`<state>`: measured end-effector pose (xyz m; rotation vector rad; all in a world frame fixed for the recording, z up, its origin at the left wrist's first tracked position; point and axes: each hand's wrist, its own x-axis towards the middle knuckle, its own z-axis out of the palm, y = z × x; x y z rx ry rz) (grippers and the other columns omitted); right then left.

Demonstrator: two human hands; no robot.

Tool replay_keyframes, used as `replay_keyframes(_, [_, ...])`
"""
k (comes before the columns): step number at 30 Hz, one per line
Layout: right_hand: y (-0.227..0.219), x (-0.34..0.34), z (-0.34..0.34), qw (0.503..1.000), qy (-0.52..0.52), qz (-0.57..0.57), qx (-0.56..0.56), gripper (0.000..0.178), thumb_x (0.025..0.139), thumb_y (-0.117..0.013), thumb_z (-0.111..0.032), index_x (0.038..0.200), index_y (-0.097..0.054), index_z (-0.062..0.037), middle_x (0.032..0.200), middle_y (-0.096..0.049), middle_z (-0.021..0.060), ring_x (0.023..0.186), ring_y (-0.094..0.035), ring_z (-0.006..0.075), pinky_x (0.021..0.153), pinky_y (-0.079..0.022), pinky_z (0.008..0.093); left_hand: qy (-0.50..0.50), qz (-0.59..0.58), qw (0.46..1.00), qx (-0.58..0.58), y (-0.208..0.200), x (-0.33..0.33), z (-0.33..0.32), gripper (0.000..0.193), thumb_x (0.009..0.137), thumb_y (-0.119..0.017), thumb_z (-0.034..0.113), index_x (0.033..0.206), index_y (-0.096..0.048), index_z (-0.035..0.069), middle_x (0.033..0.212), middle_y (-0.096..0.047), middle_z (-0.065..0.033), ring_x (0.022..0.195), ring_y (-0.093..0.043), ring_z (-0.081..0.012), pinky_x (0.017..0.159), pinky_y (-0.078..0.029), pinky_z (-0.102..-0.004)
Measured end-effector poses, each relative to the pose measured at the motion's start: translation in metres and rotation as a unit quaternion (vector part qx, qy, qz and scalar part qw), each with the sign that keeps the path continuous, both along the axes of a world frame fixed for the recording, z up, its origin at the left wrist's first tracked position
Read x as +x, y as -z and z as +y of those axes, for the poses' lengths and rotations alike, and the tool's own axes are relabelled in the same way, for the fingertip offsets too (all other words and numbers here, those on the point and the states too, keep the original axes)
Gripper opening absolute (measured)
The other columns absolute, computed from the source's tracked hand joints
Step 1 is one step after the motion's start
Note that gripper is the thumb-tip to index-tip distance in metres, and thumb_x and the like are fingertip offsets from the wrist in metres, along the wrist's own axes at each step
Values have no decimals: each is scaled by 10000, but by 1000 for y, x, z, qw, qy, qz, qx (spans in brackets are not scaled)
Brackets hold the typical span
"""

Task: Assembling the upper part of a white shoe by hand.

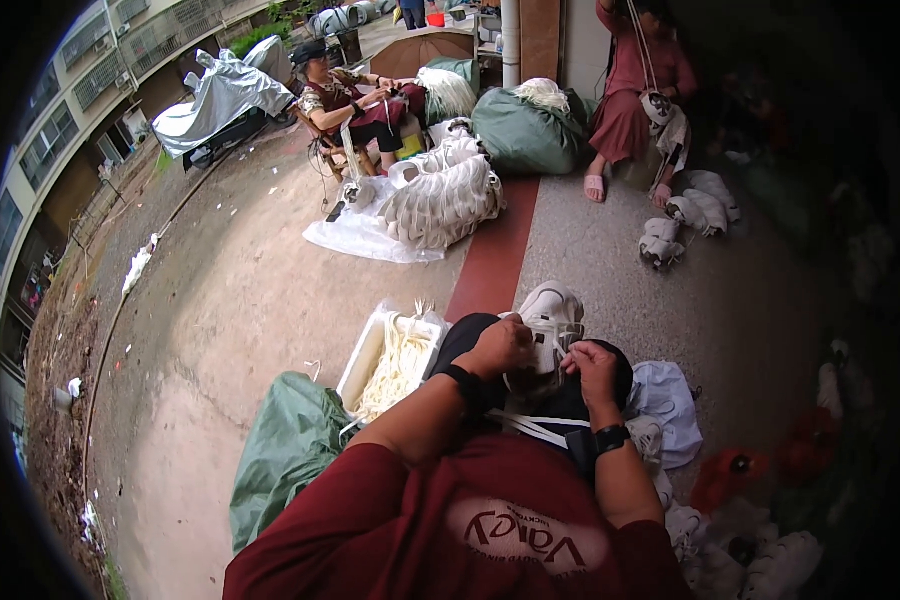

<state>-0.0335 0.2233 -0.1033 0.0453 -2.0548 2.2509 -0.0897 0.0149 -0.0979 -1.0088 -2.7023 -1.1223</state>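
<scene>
A white sneaker (552, 303) rests on my lap between my two hands, toe pointing away from me. My right hand (594, 372) is at the shoe's right side, its fingers pinched on a white shoelace (560, 352). On the left side of the shoe, my left hand (505, 348) is closed with the fingers curled toward the lacing; what they grip is hidden. More white lace strands (535, 428) lie across my lap below the shoe. A white box (362, 368) full of loose cream laces (398, 365) sits by my left forearm.
A green sack (285, 455) lies at my left, a white bag (665, 405) and more shoes (782, 565) at my right. Ahead, a pile of white shoes (445, 205) sits on plastic sheeting near a stuffed green sack (530, 130). Two people (355, 105) sit working farther off.
</scene>
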Motion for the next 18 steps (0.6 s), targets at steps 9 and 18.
replay_keyframes(9, [-6, -11, -3, 999, -3, 13, 48, 111, 822, -519, -3, 813, -626, 24, 680, -617, 57, 560, -526, 72, 542, -433, 203, -119, -26, 965, -233, -46, 2, 24, 182, 686, -592, 192, 735, -658, 30, 797, -634, -193, 733, -635, -335, 627, -515, -402])
replay_keyframes(18, [-3, -9, -1, 999, -21, 12, 32, 98, 838, -533, -14, 862, -614, 36, 704, -618, 67, 605, -544, 86, 572, -438, 200, -15, 148, 953, -262, -1, -18, 11, 101, 706, -554, 105, 685, -626, 38, 717, -612, -148, 694, -606, -310, 607, -504, -382])
